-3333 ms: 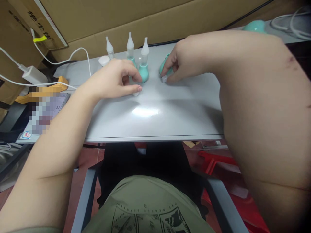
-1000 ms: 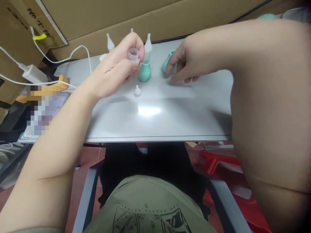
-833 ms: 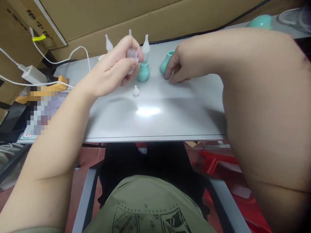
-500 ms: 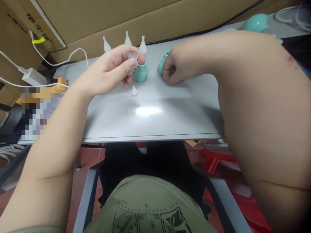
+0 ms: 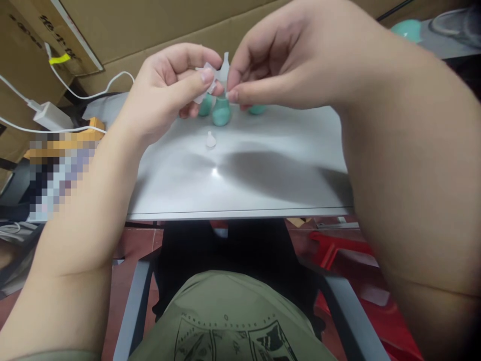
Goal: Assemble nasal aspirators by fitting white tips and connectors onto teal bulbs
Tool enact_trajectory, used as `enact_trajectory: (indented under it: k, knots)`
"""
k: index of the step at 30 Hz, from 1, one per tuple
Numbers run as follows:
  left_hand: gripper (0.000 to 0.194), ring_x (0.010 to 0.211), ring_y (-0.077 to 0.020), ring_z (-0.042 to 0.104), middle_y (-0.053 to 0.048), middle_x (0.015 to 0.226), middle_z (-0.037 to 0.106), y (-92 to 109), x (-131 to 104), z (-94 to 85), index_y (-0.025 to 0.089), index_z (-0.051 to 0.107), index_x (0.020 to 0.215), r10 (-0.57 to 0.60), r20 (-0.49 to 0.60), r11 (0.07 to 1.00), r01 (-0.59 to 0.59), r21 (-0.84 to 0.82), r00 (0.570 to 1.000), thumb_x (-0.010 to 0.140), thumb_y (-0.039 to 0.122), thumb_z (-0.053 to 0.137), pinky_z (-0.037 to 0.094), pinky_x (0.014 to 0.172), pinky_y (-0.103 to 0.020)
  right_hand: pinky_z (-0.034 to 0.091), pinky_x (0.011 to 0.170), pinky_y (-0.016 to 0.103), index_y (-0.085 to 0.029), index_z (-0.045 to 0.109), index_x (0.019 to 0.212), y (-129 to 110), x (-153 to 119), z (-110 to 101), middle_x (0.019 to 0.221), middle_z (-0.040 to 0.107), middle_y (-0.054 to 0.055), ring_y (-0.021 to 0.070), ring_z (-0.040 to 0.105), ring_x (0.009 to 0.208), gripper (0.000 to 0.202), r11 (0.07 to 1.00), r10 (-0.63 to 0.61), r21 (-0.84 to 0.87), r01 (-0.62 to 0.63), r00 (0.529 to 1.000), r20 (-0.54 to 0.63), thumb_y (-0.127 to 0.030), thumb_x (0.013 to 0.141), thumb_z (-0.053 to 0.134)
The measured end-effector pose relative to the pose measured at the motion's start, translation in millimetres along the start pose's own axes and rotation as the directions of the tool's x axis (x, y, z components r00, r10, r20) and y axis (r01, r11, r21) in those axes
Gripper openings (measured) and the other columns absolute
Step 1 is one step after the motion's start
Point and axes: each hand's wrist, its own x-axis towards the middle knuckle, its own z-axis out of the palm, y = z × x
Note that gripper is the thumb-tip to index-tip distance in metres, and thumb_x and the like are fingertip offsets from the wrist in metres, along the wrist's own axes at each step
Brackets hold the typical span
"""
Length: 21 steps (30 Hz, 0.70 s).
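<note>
My left hand (image 5: 173,82) grips a small clear plastic cup-like piece (image 5: 210,74) between thumb and fingers, tilted toward the right. Close beside it my right hand (image 5: 285,60) pinches thumb and forefinger together. A tiny pale bit shows at those fingertips, too small to name. Below the hands stands a turquoise rubber bulb (image 5: 221,113). Partly hidden behind the fingers are a second turquoise bulb (image 5: 205,106) and a third turquoise bulb (image 5: 257,110). A tall white nozzle (image 5: 225,69) rises between the hands. A short white nozzle tip (image 5: 211,141) lies nearer on the table.
The grey-white table (image 5: 240,195) ends at its front edge before my lap. Cardboard (image 5: 161,35) walls the back. A white charger (image 5: 54,119) with cables is at left. Another turquoise object (image 5: 408,31) sits far right, and a red plastic stool (image 5: 349,260) stands below.
My right hand has lifted from the right-hand bulb and moved left, up to my left hand. The clear piece has turned in my left hand, which rose slightly.
</note>
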Motion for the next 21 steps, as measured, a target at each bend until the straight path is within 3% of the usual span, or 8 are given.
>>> enact_trajectory:
  k: [3,6,10,14,21]
  knots:
    - [0.021,0.068,-0.0185,0.059,-0.002,0.101,0.084,0.8,0.9,2.7,0.034,0.091,0.109,-0.018,-0.048,0.999,0.016,-0.038,0.999,0.094,0.047,0.098,0.052,0.065,-0.040,0.053,0.069,0.006,-0.008,0.083,0.103,9.5,1.2,12.2,0.085,0.077,-0.008,-0.0026,0.071,0.076,0.008,0.973,-0.180,0.127,0.194,0.977,-0.117,-0.003,0.105,0.088]
    - [0.018,0.070,-0.0181,0.059,0.000,0.103,0.085,0.1,0.7,3.2,0.034,0.093,0.109,-0.046,-0.011,0.995,0.045,-0.090,0.999,0.096,0.045,0.098,0.050,0.059,-0.037,0.050,0.072,0.003,-0.008,0.083,0.103,21.0,3.9,20.5,0.088,0.075,-0.008,-0.0048,0.067,0.079,0.010,0.944,-0.274,0.139,0.300,0.945,-0.181,-0.010,0.107,0.092]
    - [0.020,0.073,-0.0159,0.069,0.001,0.104,0.086,1.5,-0.3,2.3,0.029,0.094,0.113,-0.074,0.045,0.983,0.081,-0.163,0.996,0.095,0.035,0.101,0.060,0.066,-0.033,0.052,0.071,0.003,-0.008,0.085,0.105,29.6,7.0,24.1,0.090,0.075,-0.007,-0.0044,0.068,0.080,0.010,0.936,-0.303,0.118,0.331,0.931,-0.205,0.001,0.103,0.089]
    - [0.023,0.073,-0.0145,0.075,0.002,0.101,0.088,3.6,-1.2,2.2,0.026,0.093,0.116,-0.089,0.024,0.979,0.091,-0.181,0.996,0.095,0.034,0.101,0.066,0.071,-0.030,0.059,0.073,0.006,-0.009,0.085,0.104,31.6,8.5,22.7,0.092,0.080,-0.008,-0.0025,0.074,0.080,0.011,0.924,-0.296,0.183,0.337,0.930,-0.218,0.001,0.103,0.082]
    - [0.015,0.077,-0.0153,0.083,0.001,0.102,0.090,10.3,-2.9,4.4,0.022,0.092,0.116,-0.108,0.024,0.976,0.111,-0.188,0.994,0.103,0.029,0.091,0.068,0.073,-0.027,0.064,0.077,0.008,-0.012,0.091,0.107,37.2,6.2,21.5,0.095,0.082,-0.005,0.0012,0.075,0.084,0.006,0.941,-0.285,0.112,0.318,0.927,-0.243,-0.017,0.104,0.093]
